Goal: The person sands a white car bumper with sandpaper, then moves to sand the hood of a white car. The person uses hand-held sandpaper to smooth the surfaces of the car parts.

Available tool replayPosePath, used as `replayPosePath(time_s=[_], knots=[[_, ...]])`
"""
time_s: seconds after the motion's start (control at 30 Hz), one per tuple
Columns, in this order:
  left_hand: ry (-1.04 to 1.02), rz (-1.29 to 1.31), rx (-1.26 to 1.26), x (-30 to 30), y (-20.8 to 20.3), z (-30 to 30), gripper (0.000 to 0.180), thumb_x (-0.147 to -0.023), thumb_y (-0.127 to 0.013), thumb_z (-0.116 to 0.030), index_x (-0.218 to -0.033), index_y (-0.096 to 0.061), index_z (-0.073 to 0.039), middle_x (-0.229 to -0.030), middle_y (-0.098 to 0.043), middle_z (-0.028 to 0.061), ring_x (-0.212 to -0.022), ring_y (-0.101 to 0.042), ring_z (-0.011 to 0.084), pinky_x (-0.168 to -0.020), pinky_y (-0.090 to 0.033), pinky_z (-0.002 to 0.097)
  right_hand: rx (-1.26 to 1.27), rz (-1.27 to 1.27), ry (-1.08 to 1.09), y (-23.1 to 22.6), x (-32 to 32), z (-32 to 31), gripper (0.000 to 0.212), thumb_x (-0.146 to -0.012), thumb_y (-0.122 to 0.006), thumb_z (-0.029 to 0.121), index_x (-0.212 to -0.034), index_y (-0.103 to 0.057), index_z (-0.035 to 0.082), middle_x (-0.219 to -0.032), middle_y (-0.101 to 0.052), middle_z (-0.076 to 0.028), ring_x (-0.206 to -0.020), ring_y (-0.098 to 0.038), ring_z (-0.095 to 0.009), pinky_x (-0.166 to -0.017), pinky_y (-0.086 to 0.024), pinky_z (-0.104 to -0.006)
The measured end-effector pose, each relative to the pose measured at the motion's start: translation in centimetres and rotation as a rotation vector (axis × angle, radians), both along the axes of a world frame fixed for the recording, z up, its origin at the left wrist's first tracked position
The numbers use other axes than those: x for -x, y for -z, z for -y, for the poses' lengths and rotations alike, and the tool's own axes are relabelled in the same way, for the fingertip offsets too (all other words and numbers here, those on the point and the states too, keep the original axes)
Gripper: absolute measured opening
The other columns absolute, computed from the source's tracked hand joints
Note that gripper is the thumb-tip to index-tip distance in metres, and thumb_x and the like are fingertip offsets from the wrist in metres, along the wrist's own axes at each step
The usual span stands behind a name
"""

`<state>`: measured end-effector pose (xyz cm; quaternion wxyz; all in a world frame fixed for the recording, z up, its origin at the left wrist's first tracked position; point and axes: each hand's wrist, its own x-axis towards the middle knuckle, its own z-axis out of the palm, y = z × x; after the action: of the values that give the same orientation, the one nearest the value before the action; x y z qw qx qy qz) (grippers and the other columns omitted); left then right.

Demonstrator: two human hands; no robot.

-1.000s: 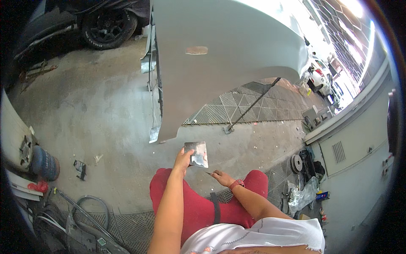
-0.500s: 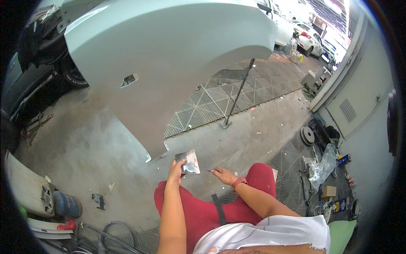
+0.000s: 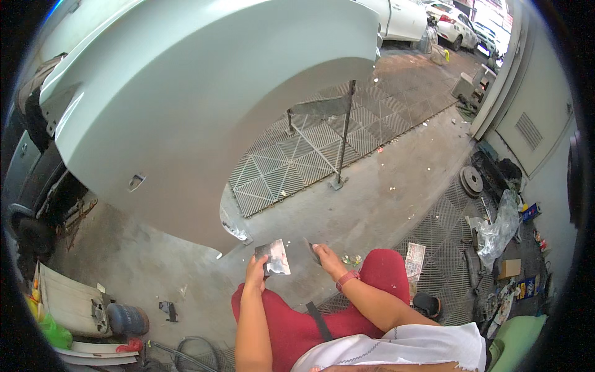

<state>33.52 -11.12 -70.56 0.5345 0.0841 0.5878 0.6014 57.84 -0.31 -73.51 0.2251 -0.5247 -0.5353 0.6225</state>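
My left hand (image 3: 255,273) grips a flat square plate (image 3: 277,259), its face smeared grey, dark and whitish, held out over my knee. In my right hand (image 3: 329,260) is a thin dark scraper (image 3: 311,250), its blade pointing up and left; the blade stays apart from the plate. Beyond both hands a large pale car fender (image 3: 167,99) hangs with its arched edge to the right and a brownish-grey dull area across its lower part. A small slot (image 3: 137,182) shows in the fender.
A dark metal stand (image 3: 347,136) rises from the floor grating (image 3: 279,173) behind the fender. Clear plastic wrap (image 3: 499,229), a round disc (image 3: 471,181) and boxes lie along the right wall. At the lower left are a blue cylinder (image 3: 128,319) and hoses (image 3: 197,353).
The view has shifted, so the fender appears further left and more of its arch shows. The scraper has tipped more upright and its blade shows more. Both hands keep their hold.
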Motion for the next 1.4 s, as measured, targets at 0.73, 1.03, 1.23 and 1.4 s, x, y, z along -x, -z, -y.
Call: replayPosePath(time_s=[0.73, 1.03, 1.23, 1.4], knots=[[-0.077, 0.566, 0.479, -10.5, -30.6, 12.7, 0.033, -0.099, -0.068, -0.017, -0.128, -0.065, 0.000, -0.123, -0.073, 0.0146, -0.108, -0.072, 0.0289, -0.095, -0.061, 0.0413, 0.834, -0.727, 0.276, -39.5, -15.7, 0.4, 0.044, -0.105, -0.063, 0.035, -0.140, -0.060, 0.008, -0.129, -0.070, -0.008, -0.117, -0.069, -0.024, -0.093, -0.058, -0.0450], [0.366, 0.328, 0.142, -17.3, -61.9, -0.2, 0.047, -0.103, -0.065, -0.019, -0.142, -0.050, 0.001, -0.127, -0.070, 0.0170, -0.111, -0.073, 0.0266, -0.097, -0.061, 0.0423, 0.543, -0.709, 0.076, -65.4, -22.6, -4.6, 0.062, -0.098, -0.074, 0.007, -0.151, -0.044, -0.003, -0.137, -0.063, -0.011, -0.127, -0.059, -0.019, -0.110, -0.048, -0.0360], [0.354, 0.282, -0.189, -21.4, -71.0, -11.4, 0.050, -0.103, -0.065, -0.019, -0.148, -0.048, -0.002, -0.131, -0.068, 0.0130, -0.117, -0.069, 0.0234, -0.101, -0.057, 0.0384, 0.286, -0.522, 0.059, -70.5, -27.2, -8.8, 0.059, -0.095, -0.075, 0.005, -0.146, -0.047, -0.004, -0.131, -0.066, -0.012, -0.119, -0.064, -0.021, -0.105, -0.051, -0.0365], [0.431, -0.414, -0.092, -25.5, -74.1, -19.1, 0.063, -0.107, -0.063, -0.032, -0.157, -0.042, 0.000, -0.142, -0.063, 0.0145, -0.131, -0.060, 0.0244, -0.114, -0.044, 0.0354, -0.314, 0.054, -0.045, -77.4, -28.5, -16.0, 0.043, -0.094, -0.062, -0.006, -0.135, -0.053, 0.005, -0.124, -0.068, -0.016, -0.116, -0.067, -0.023, -0.102, -0.051, -0.0337]])
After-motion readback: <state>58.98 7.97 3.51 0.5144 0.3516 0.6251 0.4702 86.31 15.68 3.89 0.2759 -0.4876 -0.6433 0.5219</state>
